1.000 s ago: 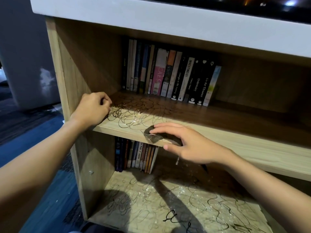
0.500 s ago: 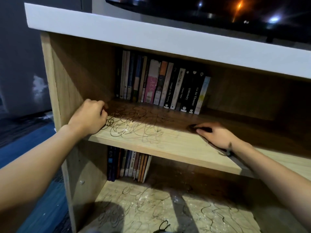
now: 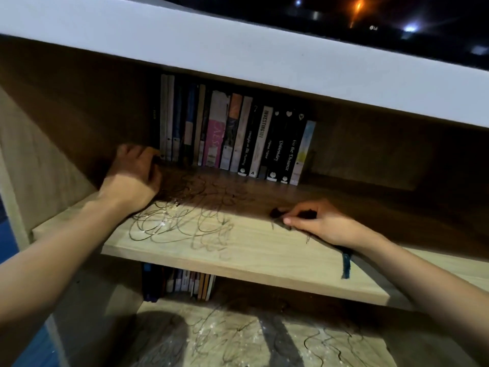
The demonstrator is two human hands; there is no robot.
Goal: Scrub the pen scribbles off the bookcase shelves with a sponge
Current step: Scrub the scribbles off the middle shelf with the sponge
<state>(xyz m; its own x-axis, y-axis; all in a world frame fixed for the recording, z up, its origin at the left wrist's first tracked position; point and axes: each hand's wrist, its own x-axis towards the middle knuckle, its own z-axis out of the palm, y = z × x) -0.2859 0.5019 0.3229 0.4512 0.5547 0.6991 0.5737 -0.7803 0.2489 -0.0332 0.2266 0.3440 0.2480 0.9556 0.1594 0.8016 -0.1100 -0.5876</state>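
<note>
Fingers of right hand (image 3: pixel 321 225) pinch dark sponge (image 3: pixel 281 222) on shelf (image 3: pixel 251 250); left hand (image 3: pixel 132 178) fisted.

Bare forearms, no sleeves; R wrist band (image 3: pixel 346 263) dark.

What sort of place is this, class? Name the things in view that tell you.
Most likely a living room at home: a wooden bookcase with a row of paperbacks, and a television standing on its white top.

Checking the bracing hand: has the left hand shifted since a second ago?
Yes. The left hand went from the shelf's front corner deeper in, now by the leftmost books at the back.
</note>
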